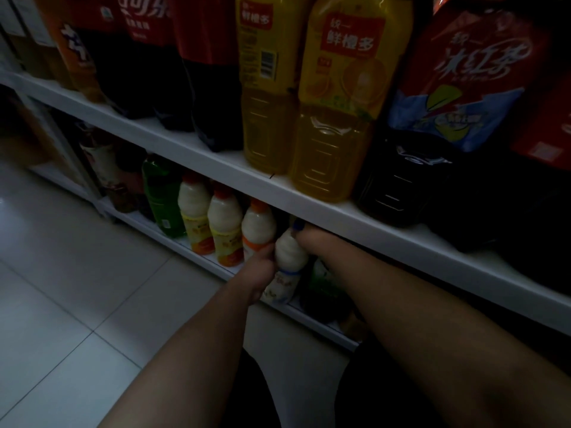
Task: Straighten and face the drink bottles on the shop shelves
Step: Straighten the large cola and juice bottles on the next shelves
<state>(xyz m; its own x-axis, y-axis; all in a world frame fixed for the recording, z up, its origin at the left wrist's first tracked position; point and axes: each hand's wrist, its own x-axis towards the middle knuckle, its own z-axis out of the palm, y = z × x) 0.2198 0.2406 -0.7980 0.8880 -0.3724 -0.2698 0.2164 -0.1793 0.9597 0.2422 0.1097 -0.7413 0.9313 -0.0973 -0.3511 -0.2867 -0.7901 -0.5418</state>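
Observation:
A white milky drink bottle with a blue cap (289, 253) stands at the front of the bottom shelf (216, 268). My left hand (258, 268) grips its left side at the waist. My right hand (312, 239) wraps around its neck and cap from the right, fingers partly hidden behind the bottle. To its left stand three similar white bottles with orange caps (224, 225) in a row. Beyond them stands a green bottle (162, 197).
The upper shelf (309, 205) juts out just above my hands. It carries cola bottles (148, 57), two big orange juice bottles (336, 97) and a dark iced tea bottle (448, 94). Pale floor tiles (77, 288) spread to the left. Dark items sit right of the held bottle.

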